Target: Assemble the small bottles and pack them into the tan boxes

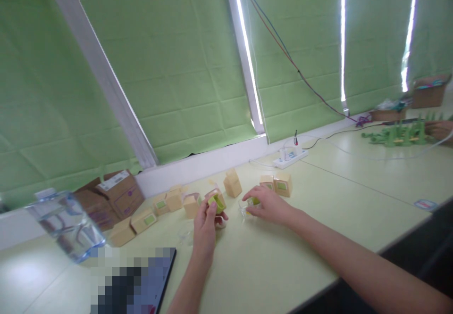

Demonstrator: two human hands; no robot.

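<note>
Cardboard box in hand: a small tan box (216,201) with a green label, raised just above the table (318,219) near the middle of its far edge.
Left hand: the left hand (205,222) has thumb and fingers closed narrowly around the small tan box, gripping it from below.
Right hand: the right hand (271,205) lies palm down just beside it, fingertips bent onto a clear piece (247,206) with something green in it (whether they pinch it or only rest on it, I cannot tell).
Loose boxes: more of the same kind stand along the far edge, one upright box (232,183) behind the hands, a pair (283,184) touching each other just beyond the right hand, and a row (174,198) trailing toward the left end.
Left end: brown cartons (118,194) against the wall and a clear plastic tub (67,224) in front of them.
Far edge, right: a white power strip (290,158); green parts (399,135) lie well apart on the next table.
</note>
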